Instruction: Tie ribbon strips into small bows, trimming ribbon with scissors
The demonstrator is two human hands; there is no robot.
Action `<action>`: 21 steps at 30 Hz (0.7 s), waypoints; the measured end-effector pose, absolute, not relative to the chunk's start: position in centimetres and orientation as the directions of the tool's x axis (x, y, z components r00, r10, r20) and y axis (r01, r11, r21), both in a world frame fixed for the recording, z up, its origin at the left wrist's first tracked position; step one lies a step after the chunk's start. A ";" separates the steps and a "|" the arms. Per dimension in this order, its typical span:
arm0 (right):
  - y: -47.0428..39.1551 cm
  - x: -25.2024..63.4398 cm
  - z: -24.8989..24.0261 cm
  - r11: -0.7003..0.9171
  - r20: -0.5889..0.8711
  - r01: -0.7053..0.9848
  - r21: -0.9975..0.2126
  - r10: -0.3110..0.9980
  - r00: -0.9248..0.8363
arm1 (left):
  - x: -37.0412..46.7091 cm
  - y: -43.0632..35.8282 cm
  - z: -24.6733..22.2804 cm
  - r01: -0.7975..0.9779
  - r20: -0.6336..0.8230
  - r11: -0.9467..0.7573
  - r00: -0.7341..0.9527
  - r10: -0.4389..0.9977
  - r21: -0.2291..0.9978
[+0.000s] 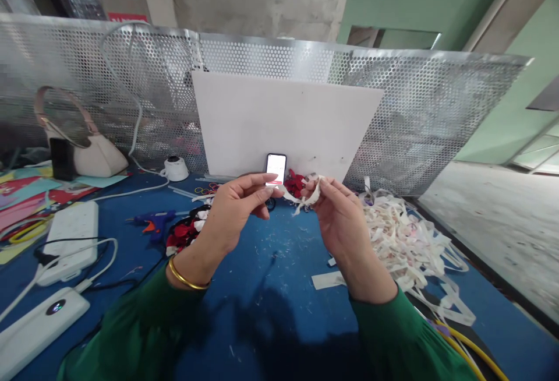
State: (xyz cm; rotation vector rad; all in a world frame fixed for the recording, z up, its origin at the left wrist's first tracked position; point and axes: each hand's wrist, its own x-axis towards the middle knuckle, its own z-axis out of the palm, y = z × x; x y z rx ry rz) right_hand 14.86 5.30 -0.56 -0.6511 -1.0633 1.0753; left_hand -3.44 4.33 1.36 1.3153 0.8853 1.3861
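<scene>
Between my two hands, above the blue table, hangs a cream fabric strip. My right hand pinches it near its bunched end, thumb against fingers. The strip's other end reaches the fingertips of my left hand, which are pressed together on it. Behind my hands a lit phone stands upright against a white board. Dark red fabric lies just right of the phone, partly covered by my right hand. A large heap of cream strips lies to the right of my right hand.
At left are a blue glue gun, red and black fabric pieces, a white power strip, a power bank and a handbag. A white board leans on the perforated metal screen. Yellow cable lies front right.
</scene>
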 end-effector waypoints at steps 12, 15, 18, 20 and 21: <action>4.8 16.2 0.0 0.636 0.576 0.405 -0.657 0.770 -0.274 | -3.3 3.0 1.8 -0.258 0.181 -0.115 0.252 0.951 0.959; 4.8 14.6 -0.6 0.572 0.482 0.204 -0.795 0.799 -0.361 | -3.2 2.7 2.2 -0.255 0.166 -0.098 0.259 0.952 0.962; 4.9 14.3 -0.8 0.533 0.510 0.078 -0.842 0.836 -0.204 | -3.3 2.6 2.5 -0.248 0.146 -0.086 0.235 0.961 0.965; 4.8 14.7 -0.7 0.557 0.552 0.045 -0.829 0.829 -0.092 | -3.3 2.7 2.5 -0.232 0.119 -0.062 0.238 0.964 0.971; 4.7 14.9 -0.6 0.581 0.579 0.058 -0.812 0.814 -0.053 | -3.3 2.8 2.4 -0.225 0.098 -0.039 0.255 0.962 0.974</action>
